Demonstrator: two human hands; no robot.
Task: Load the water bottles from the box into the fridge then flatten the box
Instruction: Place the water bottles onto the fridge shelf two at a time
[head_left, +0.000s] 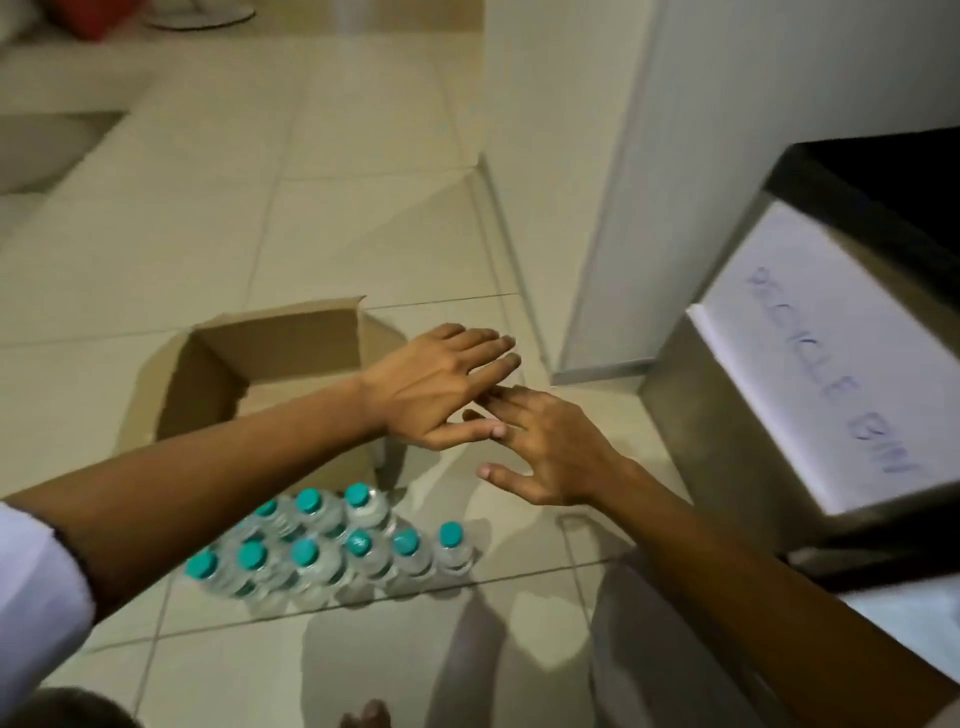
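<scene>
Here, at the left of the floor (332, 156), a cardboard box (218, 384) stands open with its flaps up, and as much of its inside as shows is bare; the near part is hidden behind the left forearm. Just in front of it, towards the near edge of the view, the water bottles (332, 556) stand upright on the tiles in a tight cluster of two rough rows, teal caps up, apart from the box but close to its near wall. By my reading the unpacking is done, while the loading has not begun and the box is not yet flattened, so most of the task is left. Moving right, the left hand (441, 389) reaches across above the box's right corner, fingers straight and spread, holding nothing. The right hand (545, 447) lies just beside and below it, also flat and wide with nothing in it, its fingertips meeting or nearly meeting those of the left; I cannot tell which. Further right a tall white panel (675, 182) rises from the floor, probably the fridge, though no handle or seam shows clearly. At the far right a bin (727, 415) carries a paper label (831, 374) with handwriting too blurred to read surely. Open tiled floor lies beyond and left of the box, giving room to flatten it there; the gap between bottles, bin and white panel is tighter.
</scene>
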